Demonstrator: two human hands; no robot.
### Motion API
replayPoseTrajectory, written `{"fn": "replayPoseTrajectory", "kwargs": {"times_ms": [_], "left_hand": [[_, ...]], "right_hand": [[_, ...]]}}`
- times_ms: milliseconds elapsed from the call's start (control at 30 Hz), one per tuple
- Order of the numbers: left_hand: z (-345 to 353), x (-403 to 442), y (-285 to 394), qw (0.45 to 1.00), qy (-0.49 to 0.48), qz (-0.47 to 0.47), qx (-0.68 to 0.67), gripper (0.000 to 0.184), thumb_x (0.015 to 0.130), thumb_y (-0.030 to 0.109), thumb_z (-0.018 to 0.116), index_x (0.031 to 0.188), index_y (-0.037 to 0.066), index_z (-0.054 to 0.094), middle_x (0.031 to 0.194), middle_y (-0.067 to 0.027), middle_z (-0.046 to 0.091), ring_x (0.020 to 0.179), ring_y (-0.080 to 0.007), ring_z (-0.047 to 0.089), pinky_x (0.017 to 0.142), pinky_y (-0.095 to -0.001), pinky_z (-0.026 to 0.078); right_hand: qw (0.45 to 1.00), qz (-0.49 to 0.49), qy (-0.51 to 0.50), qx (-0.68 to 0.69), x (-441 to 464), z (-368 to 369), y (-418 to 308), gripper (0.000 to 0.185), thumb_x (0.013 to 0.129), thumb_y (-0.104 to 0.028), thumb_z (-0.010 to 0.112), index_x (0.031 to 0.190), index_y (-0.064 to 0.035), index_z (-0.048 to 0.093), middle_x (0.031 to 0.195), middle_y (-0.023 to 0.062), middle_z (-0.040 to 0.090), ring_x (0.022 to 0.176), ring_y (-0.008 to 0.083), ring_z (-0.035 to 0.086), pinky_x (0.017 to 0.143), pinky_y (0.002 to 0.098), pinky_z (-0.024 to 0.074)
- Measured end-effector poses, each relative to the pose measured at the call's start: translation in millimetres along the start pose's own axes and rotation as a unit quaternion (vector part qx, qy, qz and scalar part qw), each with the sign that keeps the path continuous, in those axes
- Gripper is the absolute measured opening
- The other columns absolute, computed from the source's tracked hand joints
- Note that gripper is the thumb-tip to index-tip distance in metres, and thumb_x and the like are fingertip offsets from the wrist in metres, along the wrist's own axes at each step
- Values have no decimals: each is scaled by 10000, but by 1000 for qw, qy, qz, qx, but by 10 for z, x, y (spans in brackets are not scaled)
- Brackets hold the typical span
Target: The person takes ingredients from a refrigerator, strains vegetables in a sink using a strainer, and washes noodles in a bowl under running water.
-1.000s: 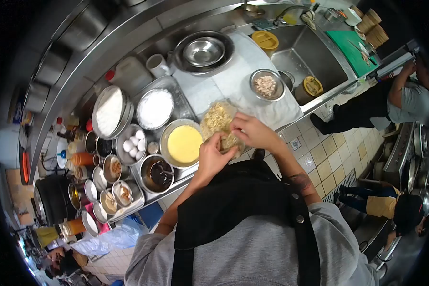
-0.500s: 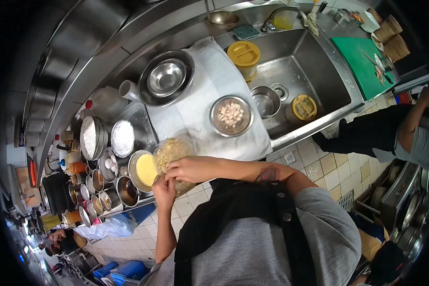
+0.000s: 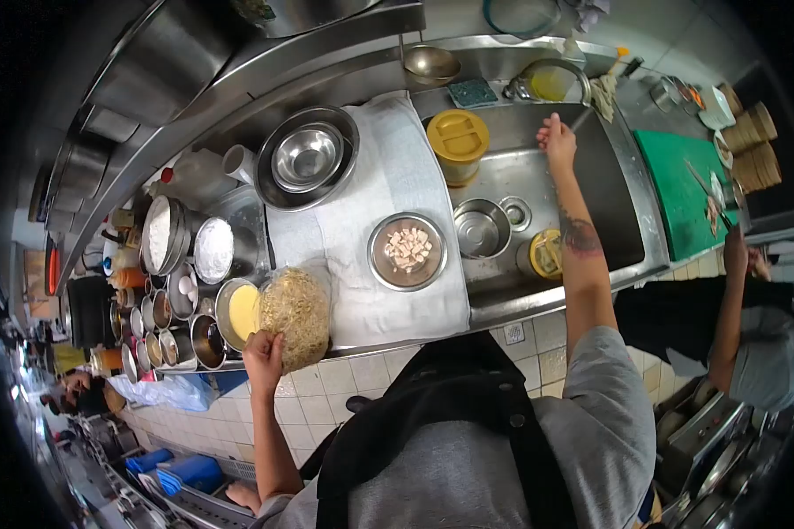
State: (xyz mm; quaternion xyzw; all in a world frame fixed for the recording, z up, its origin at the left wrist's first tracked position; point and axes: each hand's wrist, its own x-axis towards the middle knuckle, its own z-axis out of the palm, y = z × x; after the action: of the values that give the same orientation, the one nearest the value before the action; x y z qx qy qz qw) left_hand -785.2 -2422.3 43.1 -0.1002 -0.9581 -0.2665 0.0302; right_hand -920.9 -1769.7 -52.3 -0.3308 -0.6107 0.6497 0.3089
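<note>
My left hand (image 3: 263,357) is closed on the edge of a clear plastic bag (image 3: 296,317) packed with tan, shredded-looking bits. The bag rests at the counter's front edge, beside a metal bowl of pale yellow liquid (image 3: 243,310). Out over the sink is my right hand (image 3: 556,141), its fingers curled, below the faucet (image 3: 519,88). A thin grey shape shows beside its fingers; I cannot make out whether it is held. Left of that hand stands a yellow-lidded tub (image 3: 458,141). A metal bowl of diced pale pieces (image 3: 408,251) sits on the white cloth (image 3: 370,317).
The sink (image 3: 604,212) holds a metal pot (image 3: 482,229) and another yellow-lidded container (image 3: 547,254). Nested metal bowls (image 3: 307,157) stand on the cloth's far side. Bowls of white powder (image 3: 213,250) crowd the left. A co-worker (image 3: 737,326) stands right, near a green cutting board (image 3: 686,189).
My right hand has left the bag and swung right, out over the sink. My left hand stays on the bag, which now shows more fully. The view has shifted.
</note>
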Motion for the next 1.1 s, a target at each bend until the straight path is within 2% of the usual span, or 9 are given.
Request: {"fn": "replayPoseTrajectory", "kwargs": {"times_ms": [133, 267, 467, 567, 733, 800, 867, 967, 1100], "left_hand": [[-5, -2, -26, 999, -11, -39, -13, 177, 769, 40, 653, 710, -20, 497, 601, -98, 439, 533, -201, 416, 501, -325, 334], [43, -7, 149, 997, 32, -62, -23, 120, 768, 15, 635, 860, -13, 563, 664, -93, 472, 572, -181, 462, 549, -296, 390], [172, -91, 643, 982, 158, -54, 85, 123, 780, 41, 645, 881, -15, 605, 893, -138, 504, 846, -292, 511, 766, -341, 414], [258, -221, 887, 968, 209, -63, 126, 176, 775, 68, 667, 935, 21, 612, 965, -140, 509, 956, -309, 508, 849, -374, 403], [517, -458, 1279, 938, 291, -79, 170, 230, 760, 35, 667, 980, 37, 599, 1009, -145, 530, 984, -317, 504, 861, -400, 401], [628, -541, 1439, 941, 294, -78, 149, 223, 763, 24, 657, 978, 34, 599, 1007, -144, 532, 980, -317, 506, 860, -399, 399], [748, -646, 1552, 946, 283, -89, 128, 227, 762, 9, 644, 982, 34, 598, 1000, -140, 533, 974, -319, 507, 852, -399, 398], [920, -746, 1681, 954, 253, -88, 132, 218, 750, 5, 646, 960, 52, 609, 987, -139, 532, 965, -319, 511, 850, -399, 396], [1079, -769, 1848, 963, 242, -97, 76, 223, 737, -13, 648, 944, 66, 616, 999, -138, 525, 954, -303, 517, 819, -390, 419]], "right_hand": [[988, 150, 17, 34, 848, 182, 272, 377, 852, -421, 621, 839, -48, 573, 627, 27, 540, 506, 108, 512, 429, 236, 398], [942, 263, 61, 201, 1347, 507, 538, 273, 776, -241, 738, 771, -45, 547, 567, 60, 509, 396, 148, 400, 361, 268, 340], [960, 163, 100, 202, 1464, 767, 715, 280, 721, -23, 749, 846, -112, 515, 681, 18, 520, 558, 140, 485, 416, 289, 362], [984, -42, 164, 50, 1463, 835, 934, 318, 728, -15, 738, 891, -149, 501, 764, 18, 532, 631, 139, 511, 474, 271, 398], [917, 260, -70, 295, 1160, 140, 1122, 230, 828, -121, 659, 980, -109, 486, 851, 26, 543, 706, 172, 553, 613, 302, 492], [902, 325, -156, 239, 1080, -400, 1626, 117, 898, -144, 553, 975, -70, 505, 951, 34, 565, 833, 197, 583, 712, 330, 529], [890, 406, -102, 180, 728, -830, 1511, 143, 918, -94, 488, 1047, -44, 523, 1011, 62, 581, 914, 214, 599, 803, 327, 530], [893, 336, -297, 43, 752, -1174, 1667, 219, 891, -57, 521, 1100, -25, 576, 1023, 130, 616, 999, 226, 592, 771, 309, 527], [805, 270, -519, -98, 345, -779, 1472, 259, 834, -41, 587, 1090, -8, 602, 994, 127, 641, 934, 213, 612, 793, 292, 512]]}}
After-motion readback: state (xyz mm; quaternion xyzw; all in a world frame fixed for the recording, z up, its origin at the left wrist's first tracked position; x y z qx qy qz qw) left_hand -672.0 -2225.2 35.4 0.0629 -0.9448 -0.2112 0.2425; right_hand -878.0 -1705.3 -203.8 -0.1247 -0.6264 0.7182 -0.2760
